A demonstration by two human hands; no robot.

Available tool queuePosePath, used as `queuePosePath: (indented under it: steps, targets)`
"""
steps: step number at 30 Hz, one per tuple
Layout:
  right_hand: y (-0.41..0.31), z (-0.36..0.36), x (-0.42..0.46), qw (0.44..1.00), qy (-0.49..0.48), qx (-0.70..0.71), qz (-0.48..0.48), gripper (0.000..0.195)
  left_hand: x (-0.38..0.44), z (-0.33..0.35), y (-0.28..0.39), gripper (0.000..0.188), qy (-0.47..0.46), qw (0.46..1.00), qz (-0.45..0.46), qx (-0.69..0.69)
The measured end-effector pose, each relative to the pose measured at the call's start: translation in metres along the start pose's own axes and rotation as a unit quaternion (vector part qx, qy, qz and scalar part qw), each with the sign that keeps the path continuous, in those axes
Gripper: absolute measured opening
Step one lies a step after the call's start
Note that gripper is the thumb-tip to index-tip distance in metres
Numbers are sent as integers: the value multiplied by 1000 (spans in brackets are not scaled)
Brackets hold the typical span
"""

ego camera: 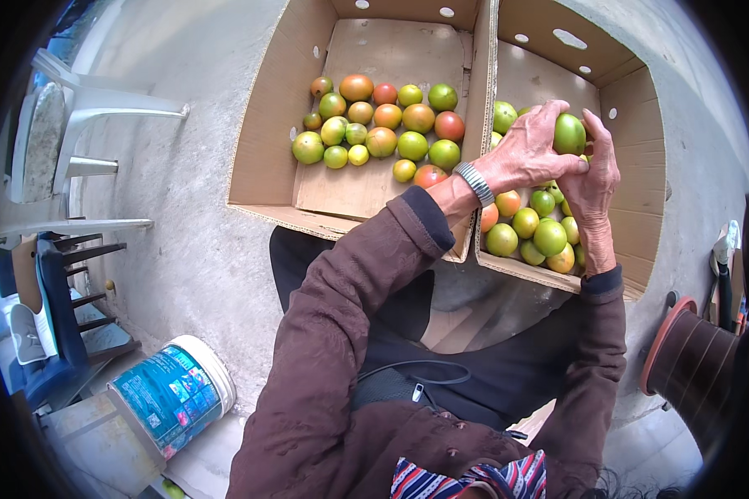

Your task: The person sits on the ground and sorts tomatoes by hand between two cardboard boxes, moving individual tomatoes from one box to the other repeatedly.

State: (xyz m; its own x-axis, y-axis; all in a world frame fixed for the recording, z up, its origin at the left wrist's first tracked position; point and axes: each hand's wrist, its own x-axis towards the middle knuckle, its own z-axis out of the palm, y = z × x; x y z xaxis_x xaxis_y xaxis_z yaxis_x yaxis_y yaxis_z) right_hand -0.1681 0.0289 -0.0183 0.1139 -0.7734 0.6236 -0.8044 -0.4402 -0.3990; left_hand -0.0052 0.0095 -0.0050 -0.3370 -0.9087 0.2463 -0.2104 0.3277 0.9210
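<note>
A green tomato is held up between my two hands over the right cardboard box. My left hand, with a metal band at the wrist, reaches across from the left and grips the fruit's left side. The fingers of my right hand curl around its right side. Below them, green and orange tomatoes lie piled in the near part of that box; my hands hide some. In the left cardboard box, green, yellow and red tomatoes are spread in loose rows.
The two boxes stand side by side on a concrete floor. White plastic chair legs are at the left. A blue-labelled bucket sits at the lower left, and a brown ribbed container with a reddish rim at the right.
</note>
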Motion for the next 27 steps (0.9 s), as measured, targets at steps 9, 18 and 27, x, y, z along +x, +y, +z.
queuePosePath:
  steps: [9,18,27]
  targets:
    - [17,0,1,998,29,-2,-53,71,12,-46,9,56,113,953,12,-282]
    - [59,0,-11,992,-82,-37,86,33,-71,-159,-26,56,109,953,-261,-109]
    - [69,4,-18,980,-164,-34,107,21,-109,-155,-86,47,-209,815,-488,233]
